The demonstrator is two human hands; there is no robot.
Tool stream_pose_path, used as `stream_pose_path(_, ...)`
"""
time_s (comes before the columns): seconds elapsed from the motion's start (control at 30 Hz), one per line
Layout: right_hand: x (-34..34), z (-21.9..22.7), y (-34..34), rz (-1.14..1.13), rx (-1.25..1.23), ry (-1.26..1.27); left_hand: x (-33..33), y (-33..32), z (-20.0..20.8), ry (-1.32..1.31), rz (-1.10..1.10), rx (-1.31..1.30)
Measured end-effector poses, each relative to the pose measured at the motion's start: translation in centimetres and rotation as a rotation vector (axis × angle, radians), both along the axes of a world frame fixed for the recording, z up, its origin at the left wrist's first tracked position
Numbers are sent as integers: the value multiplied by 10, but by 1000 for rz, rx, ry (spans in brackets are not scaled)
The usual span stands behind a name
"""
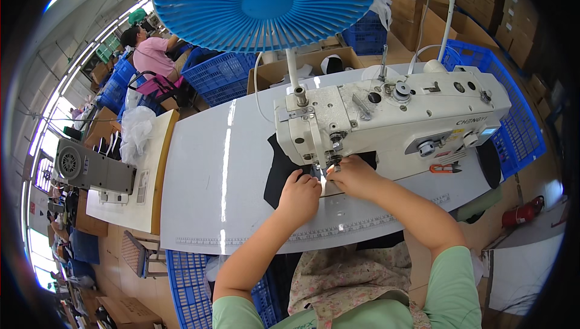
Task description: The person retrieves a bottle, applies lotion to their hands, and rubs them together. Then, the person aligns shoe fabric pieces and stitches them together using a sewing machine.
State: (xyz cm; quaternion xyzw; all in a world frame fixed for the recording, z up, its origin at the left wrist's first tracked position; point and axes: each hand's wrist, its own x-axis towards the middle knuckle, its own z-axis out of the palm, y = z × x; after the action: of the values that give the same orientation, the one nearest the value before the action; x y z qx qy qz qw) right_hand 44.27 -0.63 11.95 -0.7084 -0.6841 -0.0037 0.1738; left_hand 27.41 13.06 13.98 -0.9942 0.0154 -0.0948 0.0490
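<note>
A white sewing machine (393, 111) stands across the table, its needle and presser foot over a piece of black fabric (280, 169). My left hand (300, 196) rests at the fabric's near edge, fingers bent and closed on it, just left of the needle. Close on the needle's right side, my right hand (354, 177) has its fingertips pinched together by the presser foot. What lies between those fingertips is too small to make out. More black fabric shows behind my right hand, under the machine arm.
A blue fan (266, 4) hangs over the table's far side. Orange-handled thread snips (445, 167) lie on the machine bed. A printed ruler (362, 224) runs along the near edge of the table (199, 178). Blue crates (226, 75) and a seated person (152, 54) are beyond.
</note>
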Motion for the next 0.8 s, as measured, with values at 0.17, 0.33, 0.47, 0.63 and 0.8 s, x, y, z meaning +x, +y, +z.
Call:
stream_pose_path(0.17, 2, -7, 1, 31, 179, 28, 0, 0, 0, 29, 9, -18)
stream_pose_path(0.33, -3, -13, 4, 19, 156, 41, 0, -3, -7, -24, 6, 10)
stream_pose_path(0.47, -12, -14, 0, -15, 120, -1, 0, -6, -12, -78, 6, 14)
stream_pose_path(0.63, -17, -13, -4, -38, 137, -33, 1, -7, -13, -103, 4, -15)
stream_pose_path(0.8, -17, -15, -4, -47, 162, -55, 2, -8, -14, -128, 11, -19)
